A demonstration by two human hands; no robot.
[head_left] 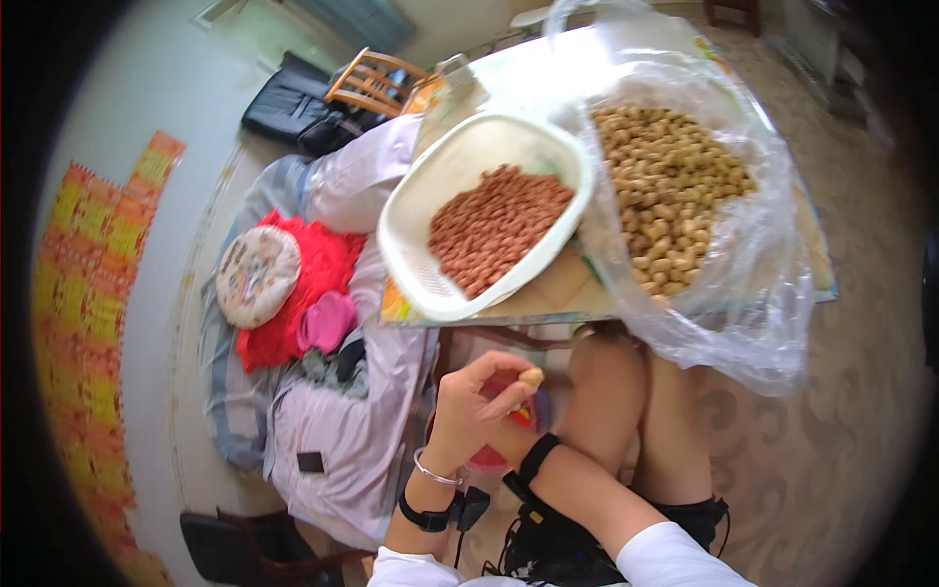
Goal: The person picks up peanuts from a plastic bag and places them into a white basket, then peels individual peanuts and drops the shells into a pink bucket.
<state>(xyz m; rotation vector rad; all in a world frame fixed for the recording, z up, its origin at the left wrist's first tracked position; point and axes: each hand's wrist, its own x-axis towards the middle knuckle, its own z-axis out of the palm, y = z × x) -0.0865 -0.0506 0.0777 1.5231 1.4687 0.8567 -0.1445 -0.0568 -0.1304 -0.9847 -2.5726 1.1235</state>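
Note:
My left hand (476,403) is raised before the table's near edge, thumb and fingers pinched on a pale unshelled peanut (531,377). My right hand (505,442) lies just below and behind it, its fingers hidden, so whether it holds anything does not show. Beyond my hands, a white plastic basket (416,186) on the table contains a heap of reddish-brown shelled peanuts (501,227). To its right, an opened clear plastic bag (758,328) is filled with peanuts in their shells (675,186), and its near side droops over the table edge.
Under my hands a reddish container (489,459) shows partly, between the table (558,296) and my legs. On the left a sofa with pale covers (337,455) bears a round cushion (259,277) and red cloth (328,259). A dark chair (230,548) stands lower left.

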